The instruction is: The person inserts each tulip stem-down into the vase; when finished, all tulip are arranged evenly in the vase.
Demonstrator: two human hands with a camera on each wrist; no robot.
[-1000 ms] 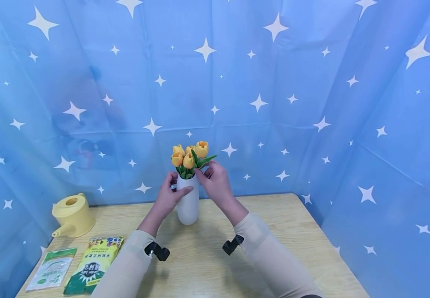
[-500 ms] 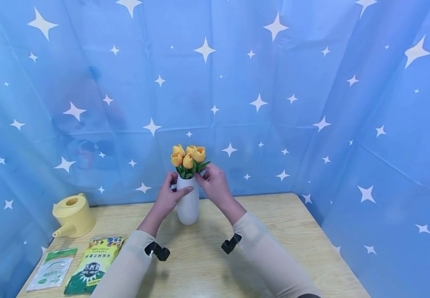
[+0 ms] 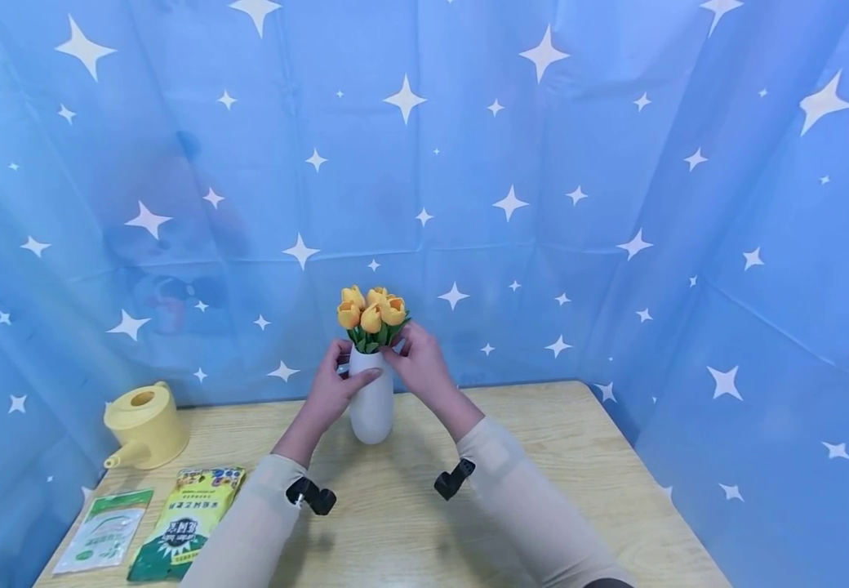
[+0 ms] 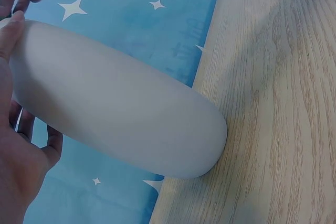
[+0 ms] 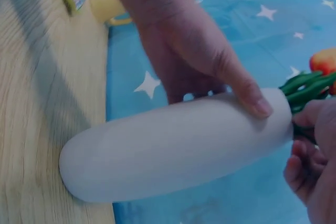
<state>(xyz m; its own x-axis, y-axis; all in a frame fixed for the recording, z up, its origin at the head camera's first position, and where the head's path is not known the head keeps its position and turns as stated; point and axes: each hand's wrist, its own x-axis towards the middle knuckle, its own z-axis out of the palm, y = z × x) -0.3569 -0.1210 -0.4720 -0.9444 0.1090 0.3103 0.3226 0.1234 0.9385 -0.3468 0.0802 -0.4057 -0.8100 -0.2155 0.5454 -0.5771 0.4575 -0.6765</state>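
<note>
A tall white vase (image 3: 371, 412) stands upright on the table, toward its far edge. Several yellow-orange tulips (image 3: 371, 318) with green leaves rise from its mouth. My left hand (image 3: 331, 390) grips the vase's upper left side, its thumb lying across the front in the right wrist view. At the rim's right side, my right hand (image 3: 426, 369) pinches the green stem (image 5: 304, 93) of the rightmost tulip (image 3: 393, 311). The vase's smooth rounded base (image 4: 205, 150) rests on the wood in the left wrist view. The stems' lower ends are hidden inside the vase.
A yellow watering can (image 3: 147, 429) sits at the table's back left. In front of it lie a green-and-white packet (image 3: 104, 531) and a yellow-green bag (image 3: 185, 523), close to my left sleeve. A blue star-patterned curtain (image 3: 468, 204) hangs right behind the wooden table (image 3: 542, 457).
The rightmost tulip and its leaves have sunk lower into the vase, level with the others. My right hand has shifted slightly left with it. The left hand and vase have stayed put.
</note>
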